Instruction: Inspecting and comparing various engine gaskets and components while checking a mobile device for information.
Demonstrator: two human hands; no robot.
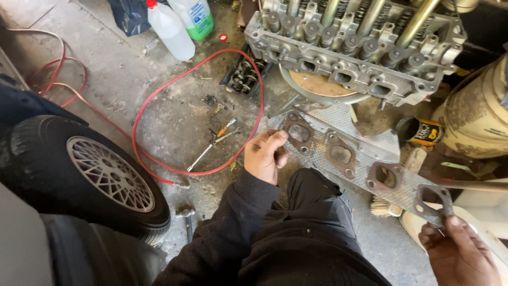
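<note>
Both hands hold a long flat gasket [365,161] with four rimmed openings, stretched level just below the cylinder head [354,50], which sits on a round stand. The left hand [265,155] has its fingers curled together and clamped on the gasket's left end, thumb side on top. The right hand [457,251] pinches the right end between thumb and fingertips, at the last opening. The gasket lies above the person's dark-trousered knee, clear of the head and not touching it. Left of the head, on the concrete floor [106,74], a red hose [159,95] loops round a few small tools [219,135], and two plastic bottles [174,26] stand further up. Far left of the head a tyre [90,175] with an alloy rim lies by the person's sleeve. Right of the head stands a dirty cream tank [476,111], with a dark can [420,131] just beside it and a brush [394,204] under the gasket.
</note>
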